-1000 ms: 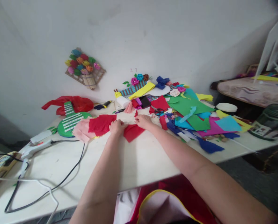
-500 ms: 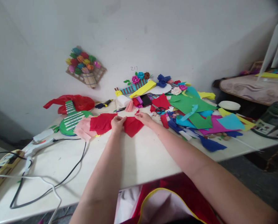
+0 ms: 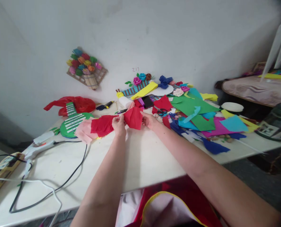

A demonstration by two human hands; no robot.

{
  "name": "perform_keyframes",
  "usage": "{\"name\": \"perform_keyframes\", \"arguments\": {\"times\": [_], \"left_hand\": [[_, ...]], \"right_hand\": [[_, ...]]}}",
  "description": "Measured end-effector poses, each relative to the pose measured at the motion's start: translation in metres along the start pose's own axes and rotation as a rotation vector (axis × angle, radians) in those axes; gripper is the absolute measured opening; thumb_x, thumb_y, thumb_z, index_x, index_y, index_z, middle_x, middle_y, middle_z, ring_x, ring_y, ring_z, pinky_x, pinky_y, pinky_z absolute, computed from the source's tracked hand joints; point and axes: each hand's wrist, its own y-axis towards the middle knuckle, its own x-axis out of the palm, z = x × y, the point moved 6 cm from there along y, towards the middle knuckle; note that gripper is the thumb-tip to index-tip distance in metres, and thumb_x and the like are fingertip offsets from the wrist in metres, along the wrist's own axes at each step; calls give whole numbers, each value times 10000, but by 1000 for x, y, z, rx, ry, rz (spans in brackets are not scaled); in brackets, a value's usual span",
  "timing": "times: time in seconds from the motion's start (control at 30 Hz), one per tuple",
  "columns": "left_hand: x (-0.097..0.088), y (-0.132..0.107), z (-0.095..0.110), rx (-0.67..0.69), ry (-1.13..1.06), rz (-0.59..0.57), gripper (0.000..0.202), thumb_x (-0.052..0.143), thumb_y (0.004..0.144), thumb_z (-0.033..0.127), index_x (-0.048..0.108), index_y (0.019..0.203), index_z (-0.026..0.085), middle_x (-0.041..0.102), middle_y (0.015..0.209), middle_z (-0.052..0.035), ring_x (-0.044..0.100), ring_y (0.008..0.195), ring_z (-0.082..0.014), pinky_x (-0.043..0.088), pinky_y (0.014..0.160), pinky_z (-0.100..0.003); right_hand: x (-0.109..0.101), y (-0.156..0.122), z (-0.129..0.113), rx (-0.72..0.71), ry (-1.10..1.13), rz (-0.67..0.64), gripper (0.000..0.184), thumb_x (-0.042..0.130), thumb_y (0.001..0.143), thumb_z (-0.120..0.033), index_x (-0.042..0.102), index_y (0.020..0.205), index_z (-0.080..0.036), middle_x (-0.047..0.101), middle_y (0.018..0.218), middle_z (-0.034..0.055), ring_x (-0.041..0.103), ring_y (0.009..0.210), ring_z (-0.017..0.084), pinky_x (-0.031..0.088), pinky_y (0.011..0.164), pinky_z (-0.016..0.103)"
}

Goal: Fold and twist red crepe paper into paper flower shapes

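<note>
Red crepe paper (image 3: 133,117), lifted just above the table (image 3: 140,157), looks light, soft and easily torn; left hand (image 3: 119,124) and right hand (image 3: 149,120) pinch its opposite edges.

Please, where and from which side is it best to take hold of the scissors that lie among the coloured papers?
The scissors lie flat behind the right hand, with the blue handle loops toward the person and the blades pointing away to the left. Probably best to grip the loops, coming from above on the near side, since they sit uncovered there while red paper lies by the blades.
</note>
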Motion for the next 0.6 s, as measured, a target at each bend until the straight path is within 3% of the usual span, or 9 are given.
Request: {"name": "perform_keyframes", "arguments": {"times": [0.2,0.3,0.43,0.6], "left_hand": [[7,-7,-8,-53,-45,-24,345,671,578,349,389,699,190,439,497,92,423,411,-46,381,462,-186],[8,-8,-8,-113,-38,-82,388,679,549,341,421,800,196,499,549,81,474,425,-63,402,478,-204],[6,-4,-6,-192,42,-230,442,700,535,384,495,875,191,525,551,66,507,437,-88,426,479,-229],[4,-4,-12,-226,182,-445,434,746,512,421,609,816,144,628,647,-18,579,547,-135,442,504,-243]], "right_hand": [[-1,-2,-1,-107,-102,88,200,681,655,-295,582,732,-139,601,559,-6,520,484,97,402,484,215],[-7,1,0,-111,-244,116,185,675,662,-290,566,678,-142,571,504,-22,471,411,86,355,426,212],[-10,3,1,-91,-358,33,153,661,668,-261,563,659,-144,560,486,-26,434,370,79,301,377,209],[-8,3,5,-68,-400,-96,187,703,620,-272,578,655,-139,558,481,-30,435,392,77,305,390,201]]}}
